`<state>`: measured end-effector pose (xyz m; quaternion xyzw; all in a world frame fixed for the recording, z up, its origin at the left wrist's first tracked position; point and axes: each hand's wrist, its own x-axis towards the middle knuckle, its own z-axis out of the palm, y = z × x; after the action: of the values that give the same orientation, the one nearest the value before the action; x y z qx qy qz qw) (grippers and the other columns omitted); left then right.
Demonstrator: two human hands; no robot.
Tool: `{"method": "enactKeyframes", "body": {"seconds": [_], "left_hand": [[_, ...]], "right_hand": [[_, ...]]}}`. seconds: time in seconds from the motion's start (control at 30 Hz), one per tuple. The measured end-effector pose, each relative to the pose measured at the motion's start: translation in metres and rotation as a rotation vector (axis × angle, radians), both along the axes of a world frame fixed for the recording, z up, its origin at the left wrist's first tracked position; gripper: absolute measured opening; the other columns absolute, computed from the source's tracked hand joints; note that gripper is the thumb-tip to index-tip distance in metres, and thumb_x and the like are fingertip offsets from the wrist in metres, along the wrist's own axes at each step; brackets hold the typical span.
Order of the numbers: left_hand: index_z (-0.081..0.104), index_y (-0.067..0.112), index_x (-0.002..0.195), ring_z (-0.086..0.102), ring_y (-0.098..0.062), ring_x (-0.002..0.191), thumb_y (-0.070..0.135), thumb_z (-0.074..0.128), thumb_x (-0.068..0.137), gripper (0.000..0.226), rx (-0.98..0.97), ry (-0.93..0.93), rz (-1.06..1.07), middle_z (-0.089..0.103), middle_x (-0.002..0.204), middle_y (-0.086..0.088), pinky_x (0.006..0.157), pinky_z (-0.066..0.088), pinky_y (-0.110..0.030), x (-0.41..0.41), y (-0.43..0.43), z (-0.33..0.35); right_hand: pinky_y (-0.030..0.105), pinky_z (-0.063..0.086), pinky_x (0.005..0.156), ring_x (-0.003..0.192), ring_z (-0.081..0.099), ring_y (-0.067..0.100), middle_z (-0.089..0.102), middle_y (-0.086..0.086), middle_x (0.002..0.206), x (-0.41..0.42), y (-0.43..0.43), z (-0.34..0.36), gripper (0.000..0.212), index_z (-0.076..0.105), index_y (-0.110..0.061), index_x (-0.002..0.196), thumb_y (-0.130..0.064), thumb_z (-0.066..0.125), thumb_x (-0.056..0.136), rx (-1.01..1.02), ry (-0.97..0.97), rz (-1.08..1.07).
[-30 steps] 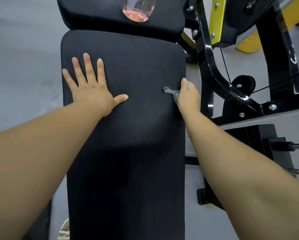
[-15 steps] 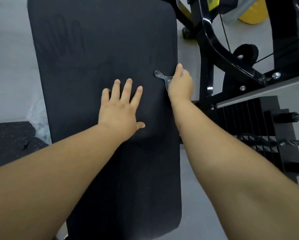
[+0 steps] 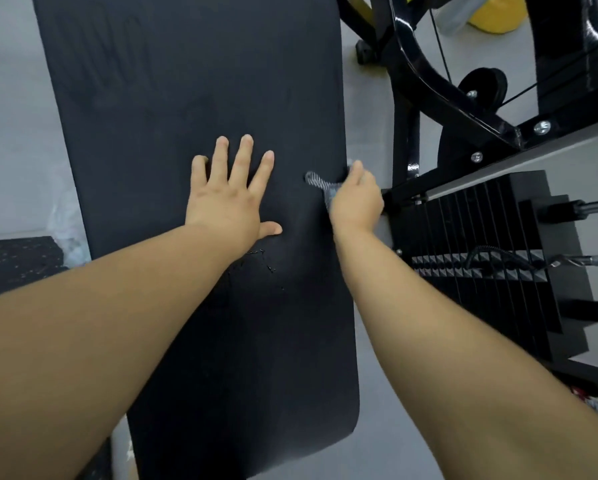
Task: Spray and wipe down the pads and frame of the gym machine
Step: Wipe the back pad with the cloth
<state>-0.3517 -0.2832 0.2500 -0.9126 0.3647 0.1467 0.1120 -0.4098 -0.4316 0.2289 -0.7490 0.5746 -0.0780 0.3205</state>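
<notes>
A long black bench pad [image 3: 193, 84] fills the middle of the head view. My left hand [image 3: 230, 197] lies flat on it with fingers spread, palm down, near the pad's centre. My right hand [image 3: 354, 200] is at the pad's right edge and grips a grey patterned cloth [image 3: 320, 183], whose loop end sticks out to the left on the pad; its fingers curl over the edge and are hidden. A faint handprint shows on the pad's upper left. The black machine frame [image 3: 429, 74] rises to the right of the pad.
A black weight stack [image 3: 481, 258] with its selector pin and cable sits right of the pad. A pulley wheel [image 3: 484, 86] hangs on the frame. A yellow object [image 3: 495, 17] lies at the top right. A dark rubber mat [image 3: 13, 265] lies left on the grey floor.
My left hand lifted from the pad's upper left and now rests near the centre, leaving a print. The view dropped down the pad; the right hand keeps the cloth at the right edge.
</notes>
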Motion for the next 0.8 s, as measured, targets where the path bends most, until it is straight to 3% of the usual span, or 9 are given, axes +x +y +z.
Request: {"method": "enactKeyframes", "body": {"seconds": [0.07, 0.2, 0.3, 0.37, 0.5, 0.57, 0.67, 0.8], "left_hand": [[-0.021, 0.023, 0.147, -0.009, -0.036, 0.144, 0.075, 0.029, 0.083, 0.097, -0.008, 0.014, 0.006, -0.018, 0.157, -0.009, 0.113, 0.009, -0.048, 0.002, 0.001, 0.001], [-0.013, 0.024, 0.149, -0.009, -0.034, 0.144, 0.071, 0.034, 0.085, 0.093, -0.052, 0.087, 0.009, -0.015, 0.157, -0.007, 0.114, 0.007, -0.048, 0.003, 0.004, 0.007], [0.012, 0.023, 0.151, -0.002, -0.029, 0.145, 0.057, 0.042, 0.091, 0.075, -0.311, 0.233, 0.065, 0.001, 0.158, -0.006, 0.116, 0.008, -0.043, 0.002, 0.018, 0.015], [0.034, 0.02, 0.144, 0.007, -0.027, 0.143, 0.04, 0.05, 0.093, 0.057, -0.526, 0.315, 0.133, 0.018, 0.154, -0.005, 0.115, 0.018, -0.042, -0.003, 0.039, 0.02], [0.042, 0.018, 0.139, 0.009, -0.03, 0.142, 0.027, 0.056, 0.089, 0.052, -0.556, 0.194, 0.22, 0.024, 0.151, -0.008, 0.113, 0.019, -0.046, -0.017, 0.099, 0.016], [0.036, 0.017, 0.142, 0.005, -0.033, 0.143, 0.027, 0.057, 0.088, 0.059, -0.519, 0.158, 0.297, 0.018, 0.154, -0.011, 0.115, 0.015, -0.046, -0.016, 0.126, 0.011], [0.029, 0.014, 0.146, 0.006, -0.031, 0.143, 0.024, 0.056, 0.09, 0.063, -0.53, 0.21, 0.358, 0.014, 0.154, -0.011, 0.117, 0.015, -0.042, -0.012, 0.149, 0.007], [0.03, 0.011, 0.145, 0.009, -0.023, 0.144, 0.008, 0.046, 0.091, 0.057, -0.677, 0.335, 0.429, 0.02, 0.153, -0.005, 0.117, 0.015, -0.035, -0.019, 0.158, 0.003]], "right_hand": [[0.027, 0.025, 0.069, 0.106, 0.054, 0.027, 0.063, 0.01, 0.113, 0.01, 0.001, -0.001, 0.045, 0.057, -0.01, 0.118, -0.035, 0.023, 0.103, -0.023, 0.015, 0.018], [0.033, 0.034, 0.073, 0.101, 0.055, 0.032, 0.064, 0.015, 0.106, -0.043, 0.03, -0.007, 0.037, 0.056, -0.008, 0.115, -0.032, 0.03, 0.102, -0.082, 0.0, 0.044], [0.034, 0.034, 0.072, 0.1, 0.056, 0.035, 0.065, 0.018, 0.105, -0.096, 0.057, -0.014, 0.035, 0.055, -0.006, 0.116, -0.029, 0.033, 0.102, -0.12, 0.058, 0.017], [0.033, 0.036, 0.074, 0.104, 0.056, 0.035, 0.064, 0.018, 0.111, -0.118, 0.076, -0.017, 0.037, 0.053, -0.008, 0.124, -0.029, 0.033, 0.102, -0.12, 0.04, -0.028], [0.029, 0.032, 0.095, 0.128, 0.042, 0.032, 0.054, 0.012, 0.133, -0.09, 0.091, -0.024, 0.042, 0.042, -0.016, 0.14, -0.03, 0.03, 0.102, -0.115, -0.061, -0.216], [0.041, 0.027, 0.11, 0.137, 0.028, 0.033, 0.043, 0.008, 0.145, -0.063, 0.103, -0.028, 0.042, 0.039, -0.017, 0.141, -0.028, 0.03, 0.103, -0.145, -0.119, -0.251], [0.05, 0.02, 0.113, 0.137, 0.028, 0.036, 0.036, 0.008, 0.149, -0.034, 0.142, -0.035, 0.038, 0.049, -0.011, 0.134, -0.023, 0.033, 0.101, -0.219, -0.211, -0.057], [0.043, 0.013, 0.112, 0.125, 0.046, 0.038, 0.044, 0.016, 0.142, -0.039, 0.214, -0.044, 0.043, 0.057, -0.006, 0.125, -0.024, 0.03, 0.096, -0.309, -0.222, 0.44]]}}
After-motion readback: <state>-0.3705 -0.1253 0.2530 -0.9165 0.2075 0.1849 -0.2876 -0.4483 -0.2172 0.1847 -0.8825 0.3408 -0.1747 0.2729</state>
